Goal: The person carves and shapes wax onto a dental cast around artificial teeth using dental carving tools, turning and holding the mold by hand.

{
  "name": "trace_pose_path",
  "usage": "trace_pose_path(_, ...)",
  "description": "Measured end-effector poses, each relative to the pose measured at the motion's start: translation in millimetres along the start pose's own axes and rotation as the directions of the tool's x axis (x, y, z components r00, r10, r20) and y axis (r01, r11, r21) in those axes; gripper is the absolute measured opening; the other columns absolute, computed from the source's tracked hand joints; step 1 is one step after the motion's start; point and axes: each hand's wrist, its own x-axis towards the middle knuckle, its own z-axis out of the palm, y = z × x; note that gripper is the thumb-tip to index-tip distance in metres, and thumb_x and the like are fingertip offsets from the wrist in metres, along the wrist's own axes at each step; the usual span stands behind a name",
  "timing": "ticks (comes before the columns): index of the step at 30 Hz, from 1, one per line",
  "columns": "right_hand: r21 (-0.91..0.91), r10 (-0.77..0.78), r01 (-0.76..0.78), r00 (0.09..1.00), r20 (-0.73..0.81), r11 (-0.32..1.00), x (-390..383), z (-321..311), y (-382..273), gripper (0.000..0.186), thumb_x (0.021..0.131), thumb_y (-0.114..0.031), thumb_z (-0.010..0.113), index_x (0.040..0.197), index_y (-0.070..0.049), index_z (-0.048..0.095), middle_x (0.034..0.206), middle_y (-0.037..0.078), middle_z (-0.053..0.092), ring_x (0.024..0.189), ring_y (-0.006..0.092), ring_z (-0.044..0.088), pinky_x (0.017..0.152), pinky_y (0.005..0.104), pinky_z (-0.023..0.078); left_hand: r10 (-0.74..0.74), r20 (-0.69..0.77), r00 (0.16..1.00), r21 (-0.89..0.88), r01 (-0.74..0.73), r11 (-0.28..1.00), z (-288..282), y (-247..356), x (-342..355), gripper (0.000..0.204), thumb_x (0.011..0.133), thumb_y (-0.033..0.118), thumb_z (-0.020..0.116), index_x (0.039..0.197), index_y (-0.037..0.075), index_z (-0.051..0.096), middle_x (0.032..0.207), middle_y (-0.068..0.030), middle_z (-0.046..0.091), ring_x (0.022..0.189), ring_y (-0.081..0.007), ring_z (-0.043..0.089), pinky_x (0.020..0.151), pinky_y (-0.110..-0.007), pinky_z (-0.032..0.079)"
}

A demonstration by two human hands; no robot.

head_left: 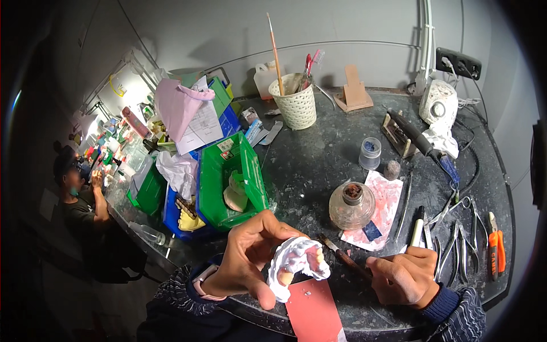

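Note:
In my left hand [246, 256] is a white, horseshoe-shaped dental piece [285, 256] with pink material and cream-coloured teeth, held raised over the near edge of the bench. Below it lies a pink sheet [312, 312]. My right hand [405, 275] is closed around the handle of a slim tool [356, 265] with a dark brown handle and metal tip, resting low over the bench. A glass spirit burner [347, 211] stands beyond the tool on a pink-smeared paper [382, 194].
Green bins [208, 171], blue bins [174, 216] and papers crowd the left. Behind stand a tool cup [293, 108] and a small jar [369, 159]. At right are a handpiece [410, 134], a white control unit [433, 108] and several pliers [458, 251]. A co-worker [85, 211] sits at far left.

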Motion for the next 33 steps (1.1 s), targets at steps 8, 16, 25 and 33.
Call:
trace_pose_path(8,0.000,0.000,0.000,1.000,0.021,1.000,1.1,0.3,3.2,0.033,0.057,-0.011,0.066,0.090,-0.006,0.062,0.060,-0.004,0.055,0.038,0.0056,0.041,0.036,0.0199,0.027,-0.055,-0.021,0.998,-0.013,0.055,0.998,-3.2,-4.0,1.5,0.079,0.045,0.038,0.084,0.099,-0.002,0.044,0.099,-0.0120,0.056,0.088,-0.0122,0.056,0.078,-0.027,0.045)
trace_pose_path(16,0.019,0.003,-0.004,0.999,0.036,1.000,2.7,-0.9,1.3,0.035,0.058,-0.012,0.066,0.092,-0.005,0.062,0.059,-0.003,0.054,0.038,0.0057,0.043,0.036,0.0200,0.029,-0.126,-0.151,0.980,0.209,0.156,0.965,3.0,3.7,4.8,0.084,0.047,0.068,0.068,0.088,0.002,0.039,0.088,-0.0191,0.059,0.080,-0.0199,0.061,0.069,-0.028,0.048)
trace_pose_path(25,0.007,0.006,-0.006,1.000,0.027,1.000,2.9,-0.4,2.9,0.033,0.058,-0.010,0.065,0.090,-0.005,0.062,0.056,-0.003,0.052,0.037,0.0058,0.042,0.036,0.0197,0.028,-0.141,-0.113,0.983,0.015,0.144,0.989,-3.6,-1.1,3.1,0.070,0.051,0.047,0.081,0.090,-0.002,0.048,0.088,-0.0097,0.061,0.080,-0.0113,0.058,0.071,-0.024,0.045)
trace_pose_path(33,-0.135,0.019,-0.011,0.998,0.053,0.991,11.7,-11.8,4.8,0.021,0.053,-0.005,0.061,0.073,-0.008,0.060,0.048,-0.003,0.046,0.035,0.0068,0.039,0.035,0.0221,0.024,-0.244,-0.074,0.967,0.072,0.249,0.966,-1.9,4.1,4.8,0.066,0.076,0.063,0.047,0.094,0.000,0.045,0.090,-0.0098,0.060,0.079,-0.0111,0.058,0.059,-0.020,0.045)
